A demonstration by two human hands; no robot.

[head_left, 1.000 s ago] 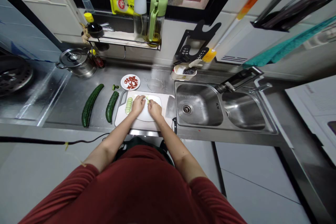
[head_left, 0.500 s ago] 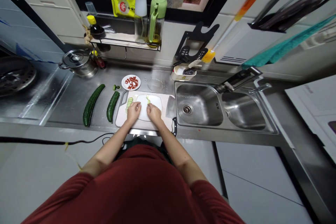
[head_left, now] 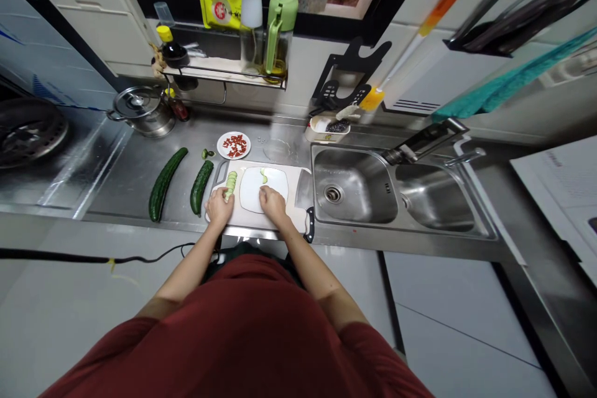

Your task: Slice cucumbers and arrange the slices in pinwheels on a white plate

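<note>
Cucumber slices (head_left: 231, 180) form 1 row beside 1 plate (head_left: 252, 189).

The left grip (head_left: 218, 206) touches cucumber slices (head_left: 231, 181) beside a white plate (head_left: 252, 189).

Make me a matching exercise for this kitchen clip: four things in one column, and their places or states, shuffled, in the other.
Things
1. Left hand
2. Right hand
3. Knife
4. Steel pot

Places or states
A. On the right part of the cutting board, next to the sink
B. Covered with a lid
C. At the near end of the row of pale green slices
D. Over the white square plate

Pairs: 1-C, 2-D, 3-A, 4-B
</note>
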